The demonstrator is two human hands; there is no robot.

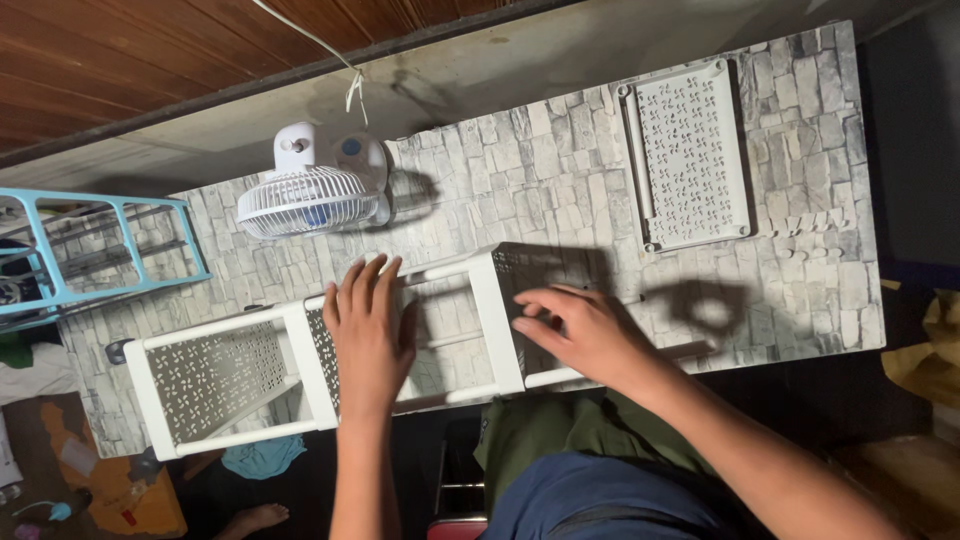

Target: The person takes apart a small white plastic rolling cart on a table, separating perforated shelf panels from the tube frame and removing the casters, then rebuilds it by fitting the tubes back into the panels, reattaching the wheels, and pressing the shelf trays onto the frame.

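**A:** Nearest me I see my own lap, a blue and green cloth bunched below the table edge, and both forearms reaching out from it. What do you make of the hands?

**B:** The left hand lies flat, fingers together and stretched, palm down on the white plastic shelf rack. It grips nothing; it looks to me like it is pressing the rack down so it does not slide.

**A:** And my right hand?

**B:** It is half curled over the rack's right end, fingertips on the perforated panel beside the white upright. The fingers are bent but I cannot tell if they close round anything; I read it as a loose steadying touch.

**A:** Where is the rack itself?

**B:** On its side along the near edge of the stone-patterned table, running left to right, its left end jutting past the table's left corner. Lying that way, its rails and panels face up within reach.

**A:** Anything else about?

**B:** A loose perforated shelf panel lies flat at the far right, well apart from the hands. A small white fan stands at the far side, facing near. A pale blue wire rack sits off the left end.
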